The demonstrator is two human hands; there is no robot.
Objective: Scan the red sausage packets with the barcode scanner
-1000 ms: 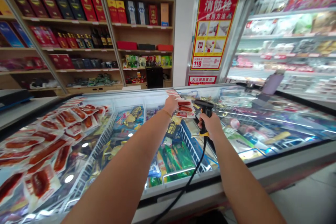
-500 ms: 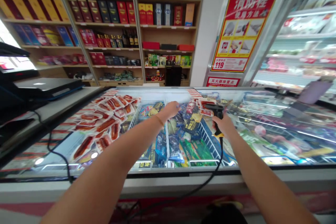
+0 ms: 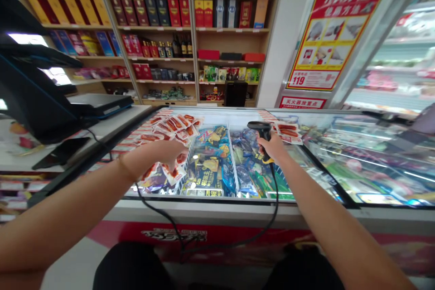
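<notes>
Over the left pile of vacuum-packed sausages (image 3: 171,123), my left hand (image 3: 171,152) points downward. Its fingers look pinched on a sausage pack (image 3: 175,173) at the pile's near right side, though the fingertips are partly hidden. My right hand (image 3: 274,147) is wrapped round the handle of a black barcode scanner (image 3: 260,125), whose head faces left. Just behind that hand, a few more sausage packs (image 3: 288,131) lie on the freezer's glass. A black cable (image 3: 274,195) hangs from the scanner and loops toward the left.
Beneath the glass of the chest freezer (image 3: 204,204), wire baskets hold bagged frozen goods (image 3: 207,170). A scale (image 3: 98,103) and a dark machine (image 3: 34,86) stand on the counter at left. Shelves of boxed goods (image 3: 146,11) line the back wall, beside a red poster (image 3: 340,31).
My left hand has moved left and nearer, from the freezer's middle to the left sausage pile. The scanner in my right hand has shifted left, away from the right-hand packs. The view has turned slightly left.
</notes>
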